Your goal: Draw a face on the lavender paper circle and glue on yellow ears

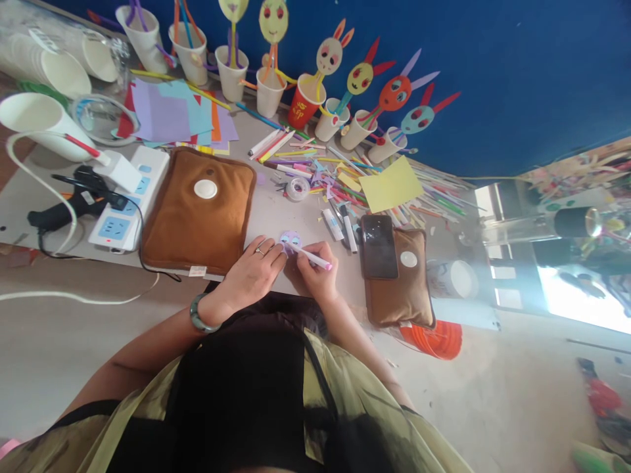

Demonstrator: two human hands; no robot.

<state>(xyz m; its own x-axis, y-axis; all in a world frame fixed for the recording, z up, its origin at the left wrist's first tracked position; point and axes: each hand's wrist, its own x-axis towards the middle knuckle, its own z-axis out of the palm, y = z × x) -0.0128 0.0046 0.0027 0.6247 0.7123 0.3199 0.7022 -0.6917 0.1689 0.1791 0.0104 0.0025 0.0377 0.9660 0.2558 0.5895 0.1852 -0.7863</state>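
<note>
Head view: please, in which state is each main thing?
Left hand, fingers at paper face's edge
Right hand, closed around pen
Pen, tip at paper face
Paper face, lying flat
Phone, screen dark, lying on small cushion
Power strip, red light on
Red cup, standing

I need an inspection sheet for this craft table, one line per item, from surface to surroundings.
Surface: grey tabletop, bare patch near the hands.
Job's things: small purple disc with eyes; white, pink-ended marker angled over it, contact unclear.
Clutter: loose sticks and pens, paper scraps, tape roll; phone on a brown pouch.
Hands: left hand at the disc; right hand gripping the marker.
Cables: white cable below the table edge; black cord beside the power strip.
Surroundings: blue wall; orange basket at right.
</note>
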